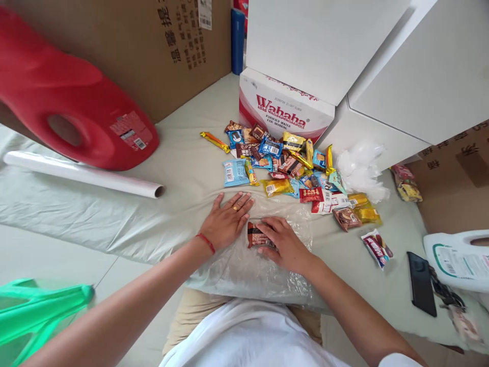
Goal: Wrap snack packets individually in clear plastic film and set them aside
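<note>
My left hand (228, 219) lies flat with fingers stretched out, on the left part of a clear plastic sheet (244, 272). A red string bracelet and a gold ring show on it. Just to its right, a brown wrapped snack packet (255, 235) rests on the sheet. My right hand (284, 242) has its thumb and fingers curved around the packet's right end, which is partly hidden beneath them. Beyond both hands lies a pile of wrapped snacks (277, 158) in blue, yellow, brown and red.
A Wahaha carton (284, 104) stands behind the pile, beside crumpled plastic bags (362, 171). At left are a red jug (91, 114) and a roll of plastic film (84, 173). A phone (421, 283) and a white bottle (458, 260) sit at right. A green bag (42, 311) is lower left.
</note>
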{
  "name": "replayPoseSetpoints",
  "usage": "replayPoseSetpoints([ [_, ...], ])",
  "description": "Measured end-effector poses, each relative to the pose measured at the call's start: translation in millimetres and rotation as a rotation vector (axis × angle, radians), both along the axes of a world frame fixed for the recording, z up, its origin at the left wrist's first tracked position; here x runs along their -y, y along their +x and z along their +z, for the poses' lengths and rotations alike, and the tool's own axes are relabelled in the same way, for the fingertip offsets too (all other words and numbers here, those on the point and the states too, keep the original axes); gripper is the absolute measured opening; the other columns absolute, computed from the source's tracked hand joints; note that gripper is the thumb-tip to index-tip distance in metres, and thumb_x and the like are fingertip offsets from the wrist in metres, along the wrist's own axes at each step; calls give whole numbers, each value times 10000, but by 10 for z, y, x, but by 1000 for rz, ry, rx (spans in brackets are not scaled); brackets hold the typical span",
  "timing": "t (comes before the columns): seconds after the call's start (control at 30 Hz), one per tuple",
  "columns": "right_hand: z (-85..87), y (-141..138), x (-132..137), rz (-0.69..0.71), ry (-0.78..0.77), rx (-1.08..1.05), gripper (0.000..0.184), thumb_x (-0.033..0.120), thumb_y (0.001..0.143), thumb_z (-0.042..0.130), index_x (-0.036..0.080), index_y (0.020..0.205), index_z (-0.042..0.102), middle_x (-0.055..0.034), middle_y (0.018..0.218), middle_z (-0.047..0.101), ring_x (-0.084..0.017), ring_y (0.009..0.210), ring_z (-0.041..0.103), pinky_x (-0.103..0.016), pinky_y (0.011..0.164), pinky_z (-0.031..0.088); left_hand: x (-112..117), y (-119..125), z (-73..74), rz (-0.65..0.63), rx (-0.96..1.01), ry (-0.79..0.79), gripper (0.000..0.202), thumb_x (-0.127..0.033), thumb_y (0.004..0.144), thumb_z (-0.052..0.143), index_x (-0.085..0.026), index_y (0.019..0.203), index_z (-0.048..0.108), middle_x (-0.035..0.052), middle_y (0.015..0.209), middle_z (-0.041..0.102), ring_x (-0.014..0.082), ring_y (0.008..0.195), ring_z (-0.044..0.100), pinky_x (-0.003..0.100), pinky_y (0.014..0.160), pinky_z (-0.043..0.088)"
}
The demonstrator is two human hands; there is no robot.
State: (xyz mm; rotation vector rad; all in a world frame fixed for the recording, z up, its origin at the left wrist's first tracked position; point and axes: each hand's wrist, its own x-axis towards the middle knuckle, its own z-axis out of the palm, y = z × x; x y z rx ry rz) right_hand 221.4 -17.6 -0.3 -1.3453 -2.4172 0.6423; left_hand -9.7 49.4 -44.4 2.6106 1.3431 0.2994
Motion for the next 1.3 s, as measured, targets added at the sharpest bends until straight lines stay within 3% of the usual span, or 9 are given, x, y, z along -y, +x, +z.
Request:
replayPoseSetpoints([
  [0.1,161,309,-329,-170,69,20,374,375,1027,528,223,1350,642,-114,1252,694,-286,1160,591,-466,1019,503,-5,-1,-24,7,20,10,539,-373,1074,247,-329,1602,341,23,1655,358,270,1547,324,629,1265,134],
  [0.2,367,643,-922,-345,235,313,403,178,1001,448,153,1344,657,-163,1263,688,-334,1215,551,-487,1023,477,-8,-3,-12,1,11,1,541,-371,1072,246,-331,1602,344,26,1654,360,278,1545,328,632,1265,127],
  [0.37,472,840,-1900,73,238,667,641,82,932,483,153,1568,438,-121,1623,434,-342,1438,396,-495,1145,368,-8,0,21,-4,-7,-15,545,-374,1076,222,-306,1601,349,30,1658,354,267,1551,315,632,1266,121],
  [0.5,505,835,-2178,170,170,763,605,142,911,583,162,1512,514,-155,1502,553,-343,1299,518,-449,1049,430,-1,9,27,3,-7,-25,550,-377,1075,209,-289,1597,360,35,1660,352,271,1550,318,649,1263,126],
  [0.6,617,934,-1988,9,246,695,453,227,937,594,134,1379,624,-192,1264,660,-354,1174,557,-456,979,444,9,11,29,0,10,-30,550,-377,1075,204,-287,1591,373,39,1659,357,271,1549,320,655,1262,127],
  [0.73,768,1100,-1321,-260,270,396,540,475,897,687,152,1328,644,-162,1125,666,-352,1068,581,-474,921,472,14,4,21,-3,30,-23,542,-377,1077,211,-302,1584,388,39,1658,362,264,1547,324,641,1267,111],
  [0.93,573,567,-353,-127,-141,25,563,469,848,774,217,1333,641,-96,1165,663,-287,1072,604,-427,952,502,11,3,20,-8,18,-7,542,-379,1074,223,-294,1580,398,46,1658,368,272,1548,321,638,1267,100],
  [1.1,363,-35,-184,-29,-163,217,687,343,803,846,205,1425,590,-125,1220,638,-313,1098,525,-454,972,472,13,16,35,-13,17,-14,545,-379,1073,221,-283,1579,399,53,1660,363,277,1550,316,651,1262,104],
  [1.3,434,-70,-222,-2,-105,305,787,403,787,863,266,1483,522,-114,1394,601,-342,1164,475,-497,997,426,19,18,43,-4,46,-23,531,-373,1070,249,-289,1566,420,47,1658,368,269,1547,323,641,1265,106],
])
